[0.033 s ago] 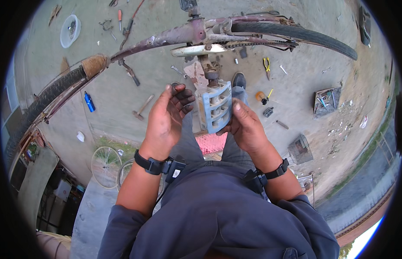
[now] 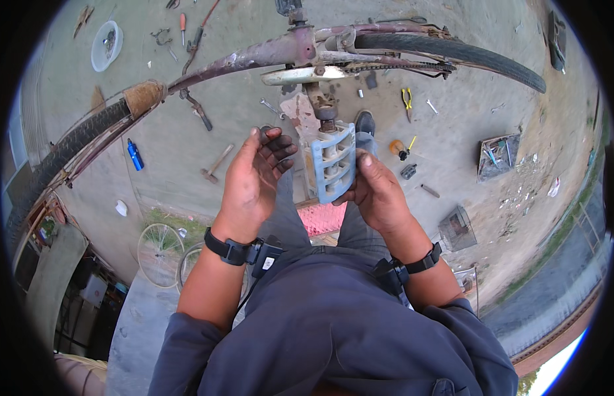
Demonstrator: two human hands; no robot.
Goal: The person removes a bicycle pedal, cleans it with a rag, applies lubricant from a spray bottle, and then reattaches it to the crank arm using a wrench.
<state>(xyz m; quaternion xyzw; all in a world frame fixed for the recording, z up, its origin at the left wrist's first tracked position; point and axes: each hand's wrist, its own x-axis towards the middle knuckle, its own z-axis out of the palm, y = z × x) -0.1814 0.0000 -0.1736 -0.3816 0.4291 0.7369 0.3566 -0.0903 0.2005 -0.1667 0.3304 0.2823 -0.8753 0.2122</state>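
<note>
A light blue pedal hangs upright from the rusty crank under the bicycle's silver chainring cover. My right hand grips the pedal at its lower right, thumb against the side and fingers partly hidden behind it. Just left of the pedal, my left hand is raised with curled, dirt-blackened fingers slightly apart; I see nothing held in it.
The scuffed purple frame and tyres arch across the top. On the ground lie a hammer, pliers, wrenches, a blue bottle, a white bowl, a toolbox and a loose wheel.
</note>
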